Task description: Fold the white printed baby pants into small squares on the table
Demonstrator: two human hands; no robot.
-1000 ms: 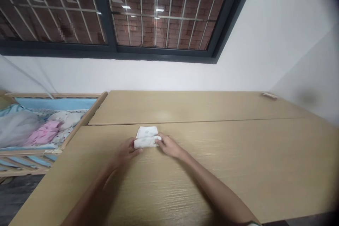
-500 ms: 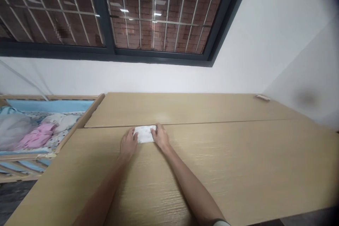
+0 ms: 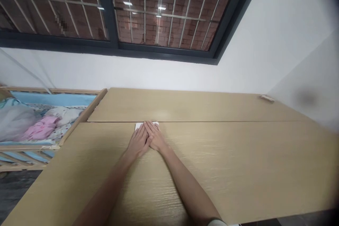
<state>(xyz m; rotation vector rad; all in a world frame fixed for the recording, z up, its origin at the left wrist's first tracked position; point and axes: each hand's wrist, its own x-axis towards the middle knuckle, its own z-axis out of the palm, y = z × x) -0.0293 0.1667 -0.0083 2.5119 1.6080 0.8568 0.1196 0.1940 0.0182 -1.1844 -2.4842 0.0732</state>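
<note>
Both hands lie flat on a white cloth or wipe (image 3: pixel 138 125) that rests on the wooden board (image 3: pixel 233 162), close to the seam with the board behind. My left hand (image 3: pixel 139 142) has its fingers stretched forward over the cloth's left part. Touching it on the right, my right hand (image 3: pixel 155 137) is also laid flat, its fingers extended. Only the cloth's upper corners show; the hands cover the remainder.
A second wooden board (image 3: pixel 190 106) lies behind the seam, against the white wall. On the left stands a wooden crib (image 3: pixel 96 105) with a pink cloth (image 3: pixel 42 127) and bedding inside. A small pale object (image 3: pixel 267 98) lies at the far right corner. Above is a barred window (image 3: pixel 164 56).
My hands have moved from gripping the cloth's two side edges to lying flat together on top of it. The view has shifted slightly.
</note>
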